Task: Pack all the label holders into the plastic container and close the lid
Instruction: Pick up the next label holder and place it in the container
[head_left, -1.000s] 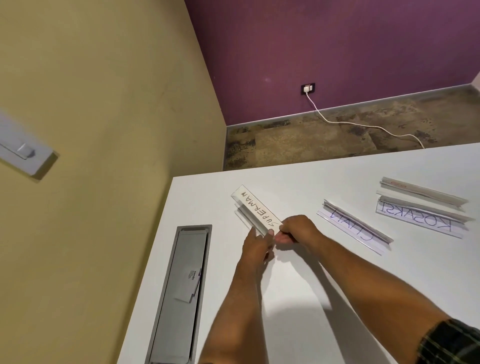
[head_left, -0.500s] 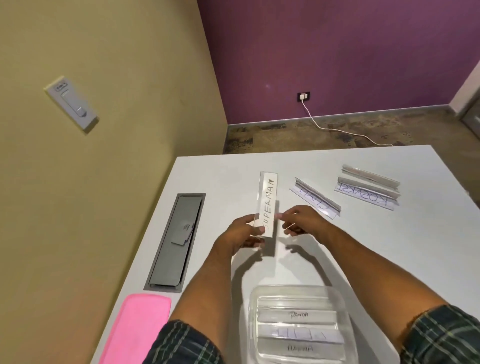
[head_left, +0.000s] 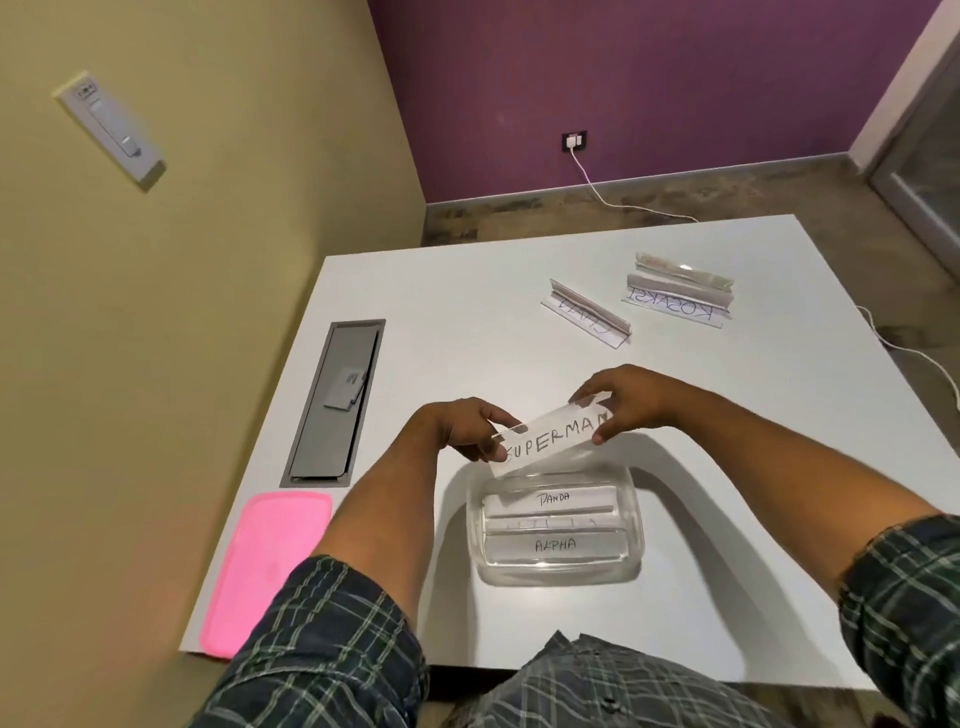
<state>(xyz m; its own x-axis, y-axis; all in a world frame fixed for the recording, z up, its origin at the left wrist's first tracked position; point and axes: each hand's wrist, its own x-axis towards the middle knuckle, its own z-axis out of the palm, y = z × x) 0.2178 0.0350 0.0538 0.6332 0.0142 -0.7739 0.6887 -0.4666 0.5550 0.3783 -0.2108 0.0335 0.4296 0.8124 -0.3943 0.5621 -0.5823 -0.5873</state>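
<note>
Holding SUPERMAN holder (head_left: 551, 441) by ends, left hand (head_left: 462, 428) and right hand (head_left: 631, 402) both pinching. We level it, lower into container (head_left: 636, 525) far of PANDA holder (head_left: 553, 500).

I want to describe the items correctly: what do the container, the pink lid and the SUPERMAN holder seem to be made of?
Container: clear, glossy, probably hard plastic; the labels inside show through its walls.
Lid: opaque pink, matte, with rounded corners; probably soft plastic or silicone, I cannot tell which.
SUPERMAN holder: seemingly a thin clear plastic sleeve over white paper with handwriting.
</note>
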